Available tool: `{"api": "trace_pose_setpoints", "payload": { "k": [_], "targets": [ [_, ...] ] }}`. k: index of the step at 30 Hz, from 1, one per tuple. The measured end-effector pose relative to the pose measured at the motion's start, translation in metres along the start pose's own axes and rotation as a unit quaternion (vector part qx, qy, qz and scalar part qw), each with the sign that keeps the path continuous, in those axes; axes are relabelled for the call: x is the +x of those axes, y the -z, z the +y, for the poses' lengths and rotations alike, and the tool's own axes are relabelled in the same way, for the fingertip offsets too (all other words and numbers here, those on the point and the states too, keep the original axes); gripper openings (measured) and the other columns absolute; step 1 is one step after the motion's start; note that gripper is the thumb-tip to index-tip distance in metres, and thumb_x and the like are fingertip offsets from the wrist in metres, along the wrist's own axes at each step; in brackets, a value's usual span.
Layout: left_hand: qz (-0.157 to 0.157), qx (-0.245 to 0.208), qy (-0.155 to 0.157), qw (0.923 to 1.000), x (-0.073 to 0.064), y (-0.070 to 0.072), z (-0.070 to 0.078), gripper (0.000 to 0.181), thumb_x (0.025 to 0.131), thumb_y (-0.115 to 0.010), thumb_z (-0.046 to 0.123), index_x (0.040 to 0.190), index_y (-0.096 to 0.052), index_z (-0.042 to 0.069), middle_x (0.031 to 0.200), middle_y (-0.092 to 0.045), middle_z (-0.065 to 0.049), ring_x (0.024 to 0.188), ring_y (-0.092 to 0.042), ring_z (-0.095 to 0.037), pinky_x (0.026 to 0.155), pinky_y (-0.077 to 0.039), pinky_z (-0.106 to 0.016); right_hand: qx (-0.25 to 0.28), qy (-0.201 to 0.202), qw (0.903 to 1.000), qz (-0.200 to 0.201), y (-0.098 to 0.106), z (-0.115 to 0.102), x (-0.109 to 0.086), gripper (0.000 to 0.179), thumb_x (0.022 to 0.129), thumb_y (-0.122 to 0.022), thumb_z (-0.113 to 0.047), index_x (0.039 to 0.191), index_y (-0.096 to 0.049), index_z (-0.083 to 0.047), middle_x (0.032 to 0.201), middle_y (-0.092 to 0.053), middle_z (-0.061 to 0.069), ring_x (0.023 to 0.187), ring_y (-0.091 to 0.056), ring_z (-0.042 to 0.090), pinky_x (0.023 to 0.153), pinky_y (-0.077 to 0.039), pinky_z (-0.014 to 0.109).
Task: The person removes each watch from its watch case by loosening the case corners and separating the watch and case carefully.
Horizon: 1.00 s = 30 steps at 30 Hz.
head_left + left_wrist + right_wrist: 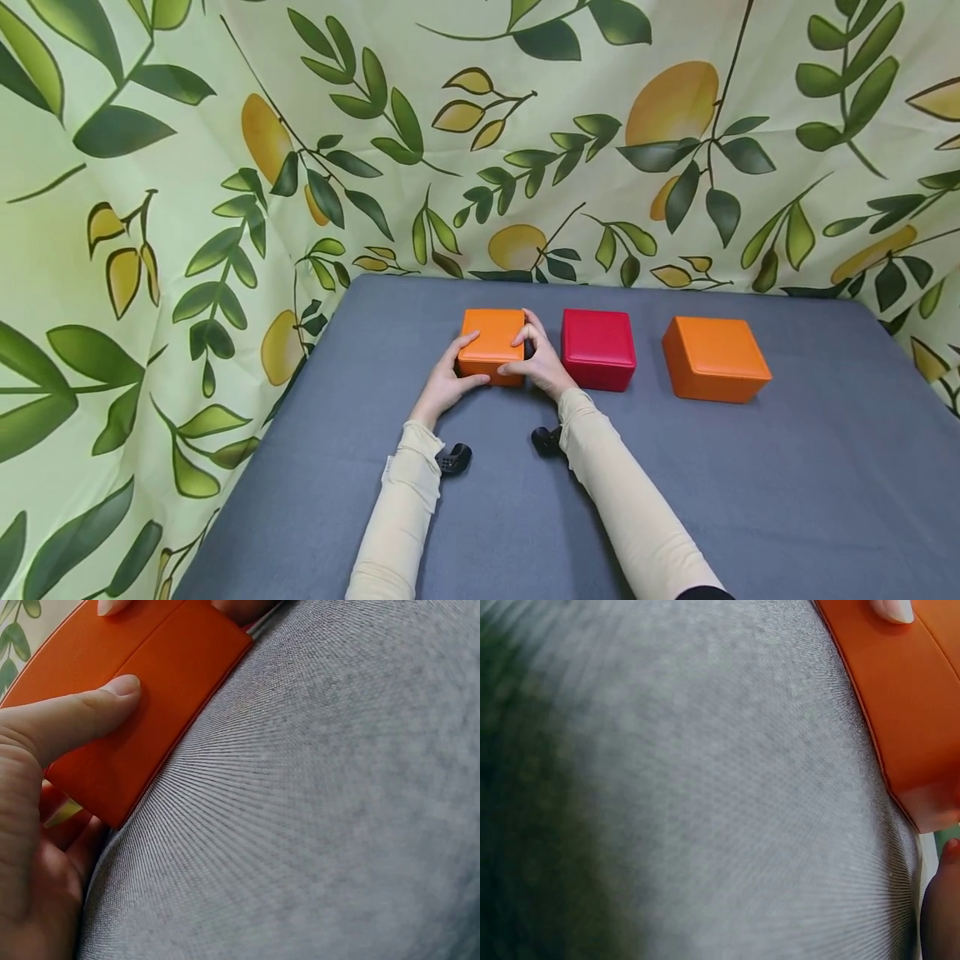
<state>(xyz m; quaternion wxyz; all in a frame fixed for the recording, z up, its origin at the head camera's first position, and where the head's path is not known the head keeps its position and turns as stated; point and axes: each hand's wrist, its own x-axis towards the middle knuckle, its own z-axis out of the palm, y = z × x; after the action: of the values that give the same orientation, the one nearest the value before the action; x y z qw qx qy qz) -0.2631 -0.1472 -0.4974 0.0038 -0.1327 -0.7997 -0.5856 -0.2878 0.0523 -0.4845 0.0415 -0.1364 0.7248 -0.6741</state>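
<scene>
An orange box (491, 337) with a stitched lid sits on the grey cloth between both hands. My left hand (444, 385) grips its left side, and in the left wrist view the thumb (94, 709) presses the front face of the orange box (154, 697). On the right side, my right hand (542, 358) holds the same box, thumb at the front and a finger on the lid. The right wrist view shows only a corner of the orange box (911, 697) and a fingertip against it. A red box (597, 346) stands just right of my right hand.
A second orange box (716, 358), turned at a slight angle, stands farther right. Grey cloth (795, 492) covers the table. Leaf-patterned fabric (480, 133) hangs behind it and along the left. Black devices (454, 459) are attached at both wrists.
</scene>
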Motion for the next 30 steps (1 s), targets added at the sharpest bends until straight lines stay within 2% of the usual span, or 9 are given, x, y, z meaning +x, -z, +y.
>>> {"api": "trace_pose_setpoints", "payload": {
  "k": [4, 7, 11, 14, 20, 23, 27, 30],
  "targets": [
    [-0.004, -0.008, 0.002, 1.0000, 0.003, 0.003, 0.000, 0.072, 0.074, -0.076, 0.008, 0.137, -0.044, 0.022, 0.150, -0.035, -0.005, 0.135, -0.036, -0.028, 0.111, -0.028, -0.046, 0.001, -0.006, 0.9999, -0.013, 0.000, -0.012, -0.004, 0.038, 0.064, -0.079, -0.002, 0.083, -0.046, -0.008, 0.157, -0.004, 0.009, 0.144, -0.007, 0.030, 0.115, -0.005, 0.055],
    [-0.011, -0.001, 0.004, 0.9999, -0.002, 0.006, 0.015, 0.073, 0.075, -0.076, 0.007, 0.139, -0.042, 0.016, 0.150, -0.033, -0.010, 0.136, -0.033, -0.031, 0.112, -0.026, -0.047, -0.019, -0.002, 0.9994, -0.027, -0.001, -0.022, -0.011, 0.041, 0.065, -0.079, -0.005, 0.088, -0.045, -0.003, 0.157, -0.001, 0.012, 0.143, -0.006, 0.033, 0.114, -0.008, 0.057],
    [-0.005, 0.017, 0.006, 0.9998, -0.005, 0.008, 0.014, 0.082, 0.075, -0.076, 0.011, 0.144, -0.033, 0.021, 0.153, -0.028, -0.009, 0.140, -0.028, -0.029, 0.115, -0.021, -0.048, -0.038, 0.001, 0.9989, -0.026, -0.004, -0.027, -0.016, 0.043, 0.066, -0.080, -0.007, 0.091, -0.045, -0.002, 0.156, -0.002, 0.012, 0.143, -0.007, 0.033, 0.114, -0.010, 0.056],
    [0.006, 0.031, 0.008, 0.9995, -0.003, 0.005, -0.002, 0.092, 0.074, -0.078, 0.016, 0.147, -0.024, 0.031, 0.154, -0.026, -0.007, 0.140, -0.028, -0.029, 0.115, -0.021, -0.049, -0.024, -0.003, 0.9996, -0.017, -0.004, -0.025, -0.016, 0.042, 0.066, -0.080, -0.005, 0.089, -0.046, -0.005, 0.156, -0.004, 0.012, 0.143, -0.008, 0.032, 0.115, -0.010, 0.055],
    [0.007, 0.052, 0.000, 0.9986, -0.005, 0.000, -0.003, 0.100, 0.076, -0.076, 0.021, 0.149, -0.009, 0.036, 0.155, -0.021, -0.010, 0.140, -0.028, -0.031, 0.114, -0.022, -0.051, 0.040, -0.019, 0.9990, -0.004, -0.002, -0.025, -0.015, 0.039, 0.067, -0.077, 0.000, 0.088, -0.047, -0.015, 0.156, -0.006, 0.011, 0.144, -0.009, 0.029, 0.117, -0.009, 0.049],
    [0.003, 0.048, -0.006, 0.9988, -0.005, 0.000, -0.003, 0.103, 0.077, -0.075, 0.021, 0.149, -0.003, 0.036, 0.156, -0.018, -0.009, 0.141, -0.026, -0.029, 0.114, -0.020, -0.051, 0.042, -0.028, 0.9987, 0.002, -0.001, -0.029, -0.014, 0.037, 0.069, -0.074, -0.001, 0.090, -0.047, -0.015, 0.155, -0.008, 0.011, 0.144, -0.010, 0.030, 0.117, -0.008, 0.051],
    [0.000, 0.046, -0.014, 0.9989, -0.006, 0.000, -0.003, 0.105, 0.078, -0.074, 0.020, 0.150, 0.001, 0.033, 0.156, -0.020, -0.011, 0.140, -0.028, -0.030, 0.114, -0.020, -0.051, 0.035, -0.035, 0.9987, 0.011, -0.002, -0.033, -0.013, 0.040, 0.071, -0.072, -0.004, 0.103, -0.048, -0.008, 0.155, -0.013, 0.012, 0.142, -0.014, 0.033, 0.116, -0.008, 0.053],
    [0.002, 0.046, -0.020, 0.9987, -0.006, 0.000, -0.002, 0.105, 0.078, -0.074, 0.017, 0.150, 0.002, 0.030, 0.155, -0.022, -0.012, 0.139, -0.030, -0.031, 0.114, -0.020, -0.051, 0.048, -0.029, 0.9982, 0.021, -0.004, -0.034, -0.010, 0.058, 0.072, -0.072, -0.005, 0.123, -0.044, -0.005, 0.151, -0.023, 0.013, 0.140, -0.020, 0.032, 0.116, -0.010, 0.051]
  ]
}}
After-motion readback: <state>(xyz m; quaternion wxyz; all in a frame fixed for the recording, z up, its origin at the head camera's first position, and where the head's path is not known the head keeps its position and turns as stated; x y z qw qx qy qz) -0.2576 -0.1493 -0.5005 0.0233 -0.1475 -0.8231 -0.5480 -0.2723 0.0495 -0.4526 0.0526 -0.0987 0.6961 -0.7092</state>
